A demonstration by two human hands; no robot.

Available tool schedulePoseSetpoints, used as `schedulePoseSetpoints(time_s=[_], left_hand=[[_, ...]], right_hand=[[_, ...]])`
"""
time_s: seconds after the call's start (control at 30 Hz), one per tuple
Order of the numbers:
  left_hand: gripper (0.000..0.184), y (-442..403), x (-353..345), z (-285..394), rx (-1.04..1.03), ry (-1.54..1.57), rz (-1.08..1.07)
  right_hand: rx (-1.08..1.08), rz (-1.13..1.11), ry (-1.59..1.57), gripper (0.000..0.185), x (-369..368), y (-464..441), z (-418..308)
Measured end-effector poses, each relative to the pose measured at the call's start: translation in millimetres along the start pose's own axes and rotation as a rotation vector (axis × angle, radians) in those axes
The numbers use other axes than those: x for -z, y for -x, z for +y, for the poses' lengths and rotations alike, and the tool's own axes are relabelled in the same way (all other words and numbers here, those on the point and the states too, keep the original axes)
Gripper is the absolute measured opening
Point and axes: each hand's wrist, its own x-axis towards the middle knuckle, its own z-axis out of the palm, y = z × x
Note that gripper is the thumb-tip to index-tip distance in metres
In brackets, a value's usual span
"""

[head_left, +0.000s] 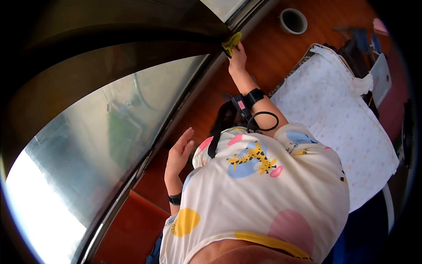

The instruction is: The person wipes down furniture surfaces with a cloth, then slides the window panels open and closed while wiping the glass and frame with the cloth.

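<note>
A yellow-green cloth [231, 42] is pinched in the fingers of my right hand [238, 58], which is stretched out at the top of the view. The cloth rests by the edge of a dark curved panel [193, 50], beside the window frame [190, 83]. My left hand [179, 153] is raised near the window glass [127, 119], with its fingers extended and nothing in them. I cannot tell whether it touches the glass. A black device with a cable [241, 105] is strapped to my right forearm, and a black band [175, 199] circles my left wrist.
A white round container with a dark inside [293, 21] stands on the reddish-brown wooden surface [268, 53]. To the right lies a white patterned sheet [334, 114]. Beyond it are a pale flat panel [380, 79] and several dark items, partly unclear.
</note>
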Motion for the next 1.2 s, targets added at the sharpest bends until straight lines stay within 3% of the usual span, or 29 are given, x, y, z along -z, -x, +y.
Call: schedulePoseSetpoints(time_s=[0.13,0.27,0.33,0.37,0.43,0.57,0.7,0.73,0.77,0.9,0.97,1.0,1.1,1.2], left_hand=[[0.041,12,-4,-18,0.023,0.042,0.035],[0.041,15,-6,-28,0.031,0.024,0.037],[0.041,14,-4,-33,0.017,0.023,0.034],[0.042,15,-1,-34,-0.007,0.008,0.034],[0.042,12,3,-41,-0.068,-0.008,0.062],[0.043,18,14,-59,-0.166,-0.038,0.09],[0.041,31,30,-97,-0.183,-0.114,0.041],[0.041,34,35,-107,-0.183,-0.103,0.043],[0.041,37,40,-116,-0.207,-0.091,0.048],[0.041,45,57,-143,-0.317,-0.153,0.147],[0.041,53,64,-158,-0.371,-0.127,0.17],[0.04,57,67,-164,-0.382,-0.122,0.175],[0.041,66,76,-184,-0.438,-0.15,0.18],[0.042,70,82,-201,-0.474,-0.182,0.204]], right_hand=[[-0.077,0.115,0.291,0.058,-17,-16,46],[-0.178,0.083,0.414,0.051,-40,25,34],[-0.303,-0.159,0.037,0.05,-26,40,19],[-0.348,-0.125,-0.035,0.045,-18,41,12],[-0.222,-0.129,0.045,0.037,-14,44,1],[-0.216,0.029,0.186,0.031,-45,39,23],[-0.09,-0.111,0.294,0.033,-83,112,-1],[-0.076,-0.209,0.268,0.045,-91,134,-6],[-0.053,-0.219,0.279,0.045,-102,160,-9],[0.453,-0.431,0.364,0.065,-140,220,-13],[0.629,-0.46,0.439,0.06,-165,254,-29],[0.886,-0.443,0.522,0.057,-176,265,-38],[1.326,-0.588,0.338,0.047,-226,275,-77],[1.559,-0.705,0.191,0.035,-280,306,-124]])
